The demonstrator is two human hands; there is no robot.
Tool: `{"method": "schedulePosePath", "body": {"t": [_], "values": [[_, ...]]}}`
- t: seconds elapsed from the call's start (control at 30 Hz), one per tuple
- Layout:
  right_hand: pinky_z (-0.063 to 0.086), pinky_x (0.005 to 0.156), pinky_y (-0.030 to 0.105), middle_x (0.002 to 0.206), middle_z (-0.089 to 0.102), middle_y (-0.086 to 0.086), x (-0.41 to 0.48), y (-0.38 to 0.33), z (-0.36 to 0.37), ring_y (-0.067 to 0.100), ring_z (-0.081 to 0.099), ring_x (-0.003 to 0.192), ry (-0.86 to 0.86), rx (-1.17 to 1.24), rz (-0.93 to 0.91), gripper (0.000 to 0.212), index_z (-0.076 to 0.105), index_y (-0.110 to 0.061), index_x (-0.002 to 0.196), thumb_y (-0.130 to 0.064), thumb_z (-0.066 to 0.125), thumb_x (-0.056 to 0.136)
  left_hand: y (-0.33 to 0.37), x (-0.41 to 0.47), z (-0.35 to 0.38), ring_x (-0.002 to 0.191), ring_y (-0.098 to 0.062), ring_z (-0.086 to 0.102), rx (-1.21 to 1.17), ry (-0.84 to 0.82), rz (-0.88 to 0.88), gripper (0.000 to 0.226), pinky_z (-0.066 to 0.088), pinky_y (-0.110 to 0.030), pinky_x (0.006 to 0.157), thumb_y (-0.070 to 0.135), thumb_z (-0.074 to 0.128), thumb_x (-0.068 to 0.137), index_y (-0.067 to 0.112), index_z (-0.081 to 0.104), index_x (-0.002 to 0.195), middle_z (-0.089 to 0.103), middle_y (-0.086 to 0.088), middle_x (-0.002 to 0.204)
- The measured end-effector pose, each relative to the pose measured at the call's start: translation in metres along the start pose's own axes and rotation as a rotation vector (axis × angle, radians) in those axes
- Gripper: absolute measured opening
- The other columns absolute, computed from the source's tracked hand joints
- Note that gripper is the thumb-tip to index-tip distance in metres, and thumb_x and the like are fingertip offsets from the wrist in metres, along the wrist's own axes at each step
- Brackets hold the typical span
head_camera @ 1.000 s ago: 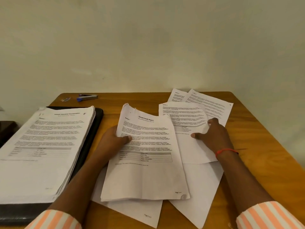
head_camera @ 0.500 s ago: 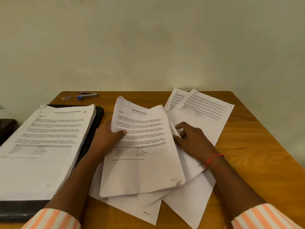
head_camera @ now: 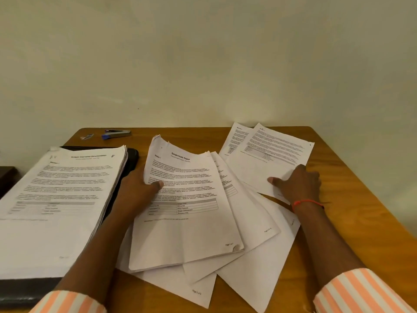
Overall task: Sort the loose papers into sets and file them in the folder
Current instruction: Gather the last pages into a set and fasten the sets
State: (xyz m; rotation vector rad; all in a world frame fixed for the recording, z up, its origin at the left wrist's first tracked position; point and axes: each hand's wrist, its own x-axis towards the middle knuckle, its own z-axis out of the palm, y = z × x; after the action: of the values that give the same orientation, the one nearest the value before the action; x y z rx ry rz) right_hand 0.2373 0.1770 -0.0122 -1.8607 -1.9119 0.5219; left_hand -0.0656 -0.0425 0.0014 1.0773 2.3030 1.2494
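My left hand grips the left edge of a thin set of printed sheets headed "Sample Health Report", thumb on top. Under that set, loose white sheets fan out toward the table's front. My right hand rests on the near corner of a printed sheet at the back right, thumb stretched left, fingers on the paper; another sheet peeks out beneath it. A thick stack of papers lies on the open black folder at the left.
A blue and metal stapler and a few small clips lie at the table's back left. The wooden table ends against a pale wall. A dark object sits off the left edge.
My right hand slid a sheet under the set in my left hand, then moved right and back onto the far right sheet. The left hand kept its grip on the set.
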Motion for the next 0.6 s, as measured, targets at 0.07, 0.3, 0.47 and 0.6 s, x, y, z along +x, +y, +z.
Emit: {"method": "schedulePosePath", "body": {"t": [0.07, 0.3, 0.47, 0.6], "values": [[0.049, 0.093, 0.042, 0.134, 0.056, 0.021, -0.001, -0.001, -0.001, 0.038, 0.051, 0.122, 0.012, 0.114, -0.016, 0.08, 0.047, -0.002, 0.13, -0.037, 0.089, 0.072, 0.001, 0.0, 0.0, 0.097, -0.017, 0.059, 0.006, 0.003, 0.003, 0.039, 0.048, -0.033, 0.08, 0.019, 0.071, 0.093, 0.018, 0.059, 0.13, 0.066, -0.004, 0.125], [0.049, 0.093, 0.036, 0.135, 0.058, 0.017, -0.009, -0.002, -0.008, 0.034, 0.056, 0.122, 0.131, 0.376, -0.07, 0.055, 0.051, -0.005, 0.128, -0.002, 0.08, 0.081, 0.001, 0.001, 0.0, 0.104, -0.025, 0.064, -0.006, -0.009, -0.007, 0.044, 0.05, -0.036, 0.083, 0.019, 0.071, 0.093, 0.017, 0.057, 0.134, 0.065, -0.003, 0.126], [0.049, 0.083, 0.02, 0.136, 0.059, 0.014, -0.011, -0.005, -0.017, 0.028, 0.056, 0.125, 0.255, 0.598, -0.227, 0.035, 0.058, -0.009, 0.118, 0.004, 0.071, 0.088, 0.003, 0.0, -0.004, 0.086, -0.011, 0.071, -0.265, 0.001, -0.022, 0.033, 0.06, -0.032, 0.075, 0.023, 0.072, 0.092, 0.024, 0.062, 0.123, 0.072, 0.006, 0.108], [0.052, 0.09, 0.022, 0.131, 0.061, 0.004, -0.015, -0.008, -0.015, 0.022, 0.055, 0.126, 0.225, 0.794, -0.307, 0.033, 0.059, -0.015, 0.114, 0.0, 0.072, 0.088, 0.007, -0.001, -0.006, 0.072, 0.0, 0.072, -0.448, 0.013, -0.025, 0.027, 0.052, -0.012, 0.051, 0.015, 0.071, 0.092, 0.035, 0.061, 0.107, 0.074, 0.015, 0.085]]}}
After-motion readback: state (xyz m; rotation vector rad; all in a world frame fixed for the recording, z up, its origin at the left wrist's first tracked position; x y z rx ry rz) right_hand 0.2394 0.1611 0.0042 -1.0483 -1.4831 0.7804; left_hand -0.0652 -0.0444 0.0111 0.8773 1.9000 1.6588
